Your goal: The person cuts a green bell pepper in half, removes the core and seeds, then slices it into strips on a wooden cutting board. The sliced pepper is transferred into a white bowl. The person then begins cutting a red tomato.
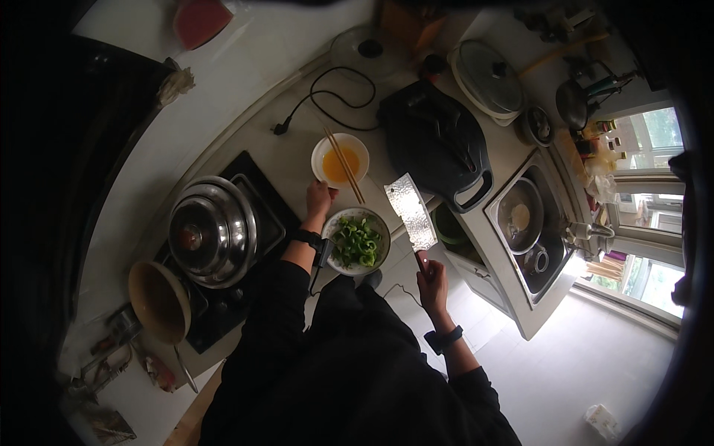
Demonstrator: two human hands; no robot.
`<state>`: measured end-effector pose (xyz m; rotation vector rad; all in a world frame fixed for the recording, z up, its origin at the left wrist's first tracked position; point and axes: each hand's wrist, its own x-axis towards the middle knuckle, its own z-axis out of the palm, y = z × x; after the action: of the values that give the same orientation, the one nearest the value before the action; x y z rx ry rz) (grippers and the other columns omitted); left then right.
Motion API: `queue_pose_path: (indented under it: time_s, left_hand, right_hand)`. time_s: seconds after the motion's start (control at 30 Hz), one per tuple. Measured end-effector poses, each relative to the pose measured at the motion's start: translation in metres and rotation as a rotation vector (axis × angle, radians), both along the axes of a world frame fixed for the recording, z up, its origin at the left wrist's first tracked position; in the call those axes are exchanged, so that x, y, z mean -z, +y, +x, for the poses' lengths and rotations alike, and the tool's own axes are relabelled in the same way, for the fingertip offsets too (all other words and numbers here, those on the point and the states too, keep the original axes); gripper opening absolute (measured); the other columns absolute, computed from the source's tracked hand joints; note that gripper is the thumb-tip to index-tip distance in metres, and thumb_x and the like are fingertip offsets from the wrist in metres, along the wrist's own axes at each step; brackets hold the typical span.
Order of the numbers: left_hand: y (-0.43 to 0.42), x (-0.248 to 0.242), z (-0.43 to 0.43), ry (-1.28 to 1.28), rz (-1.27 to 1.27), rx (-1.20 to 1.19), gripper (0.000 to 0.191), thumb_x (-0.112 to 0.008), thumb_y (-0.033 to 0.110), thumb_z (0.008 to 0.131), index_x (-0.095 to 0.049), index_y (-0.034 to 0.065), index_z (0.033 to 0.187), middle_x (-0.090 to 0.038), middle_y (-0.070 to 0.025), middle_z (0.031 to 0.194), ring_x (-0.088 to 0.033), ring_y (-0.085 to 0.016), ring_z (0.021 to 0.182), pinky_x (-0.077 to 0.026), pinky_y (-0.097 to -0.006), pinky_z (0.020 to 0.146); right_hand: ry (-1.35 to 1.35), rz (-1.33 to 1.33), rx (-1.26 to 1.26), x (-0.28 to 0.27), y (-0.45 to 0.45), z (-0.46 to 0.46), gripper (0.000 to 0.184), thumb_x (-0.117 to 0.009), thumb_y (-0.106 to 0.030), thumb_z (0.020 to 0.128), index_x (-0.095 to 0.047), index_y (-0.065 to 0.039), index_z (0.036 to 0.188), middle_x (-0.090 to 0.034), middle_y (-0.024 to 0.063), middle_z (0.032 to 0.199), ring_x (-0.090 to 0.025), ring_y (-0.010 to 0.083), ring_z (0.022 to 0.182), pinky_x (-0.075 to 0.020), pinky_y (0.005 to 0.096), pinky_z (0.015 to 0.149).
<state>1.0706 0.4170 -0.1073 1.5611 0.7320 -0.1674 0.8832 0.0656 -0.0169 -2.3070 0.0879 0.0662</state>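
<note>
My right hand (433,285) grips the wooden handle of a cleaver (413,214) with a hammered metal blade, held over the gap between counter and sink. At the near rim of a white bowl (316,158) is my left hand (319,199); whether it grips the rim cannot be told. Yellow-orange liquid, like beaten egg (333,167), fills part of that bowl, and a pair of wooden chopsticks (345,161) lies across it. Just nearer me, a patterned bowl (384,253) holds cut green peppers (357,241). A black cutting board (440,139) rests right of the bowls, with a dark long object on it.
On the left, a black gas hob (279,214) bears a lidded steel pot (215,231); a tan pan (159,301) stands nearby. A black plug cord (312,92) curls behind the white bowl. The sink (549,279) at right holds a metal basin (520,214). A lidded pan (485,78) stands behind the board.
</note>
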Motion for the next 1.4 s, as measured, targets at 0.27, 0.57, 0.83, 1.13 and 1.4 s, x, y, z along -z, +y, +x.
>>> queue_pose_path:
  time_s: [0.27,0.57,0.83,1.13,1.4]
  left_hand:
    - [0.016,0.033,-0.005,-0.187,0.015,-0.090,0.032,-0.048,0.026,0.111,-0.062,-0.0006,0.122,-0.073,-0.0130,0.095,-0.068,-0.022,0.076,-0.054,-0.0396,0.067]
    - [0.016,0.004,-0.117,0.099,0.688,0.695,0.032,-0.053,0.029,0.107,-0.063,0.0030,0.123,-0.069,-0.0207,0.113,-0.065,-0.043,0.103,-0.054,-0.0516,0.085]
    - [0.023,0.025,-0.106,-0.112,0.625,0.621,0.028,-0.050,0.028,0.108,-0.060,0.0022,0.106,-0.063,-0.0248,0.098,-0.061,-0.048,0.092,-0.048,-0.0554,0.076]
    - [0.024,-0.002,-0.092,-0.413,0.888,0.423,0.023,-0.054,0.017,0.105,-0.067,0.0005,0.115,-0.069,-0.0205,0.106,-0.064,-0.042,0.101,-0.051,-0.0499,0.088]
    - [-0.191,-0.073,-0.163,-0.305,-0.172,1.013,0.033,-0.059,0.029,0.107,-0.068,0.0015,0.124,-0.069,-0.0087,0.113,-0.065,-0.017,0.102,-0.052,-0.0318,0.089]
  right_hand:
    - [0.044,0.034,0.051,0.005,-0.002,-0.002,0.044,-0.076,-0.011,0.088,-0.052,-0.005,0.125,-0.065,0.0175,0.100,-0.065,0.0360,0.085,-0.0521,0.0452,0.074]
    - [0.043,0.056,0.042,0.007,0.005,0.010,0.044,-0.076,-0.014,0.089,-0.052,-0.007,0.126,-0.066,0.0171,0.102,-0.067,0.0382,0.087,-0.0537,0.0471,0.075]
    - [-0.090,0.032,0.019,-0.006,0.001,0.004,0.044,-0.076,-0.013,0.089,-0.052,-0.007,0.124,-0.063,0.0162,0.100,-0.065,0.0395,0.087,-0.0525,0.0470,0.072]
    - [-0.148,0.024,0.186,-0.023,-0.007,-0.035,0.040,-0.076,-0.009,0.088,-0.053,-0.005,0.121,-0.062,0.0148,0.097,-0.066,0.0364,0.082,-0.0534,0.0446,0.070]
    - [-0.172,0.132,0.503,-0.036,-0.031,-0.082,0.042,-0.076,-0.011,0.088,-0.055,-0.005,0.123,-0.063,0.0157,0.104,-0.067,0.0372,0.093,-0.0548,0.0431,0.079]
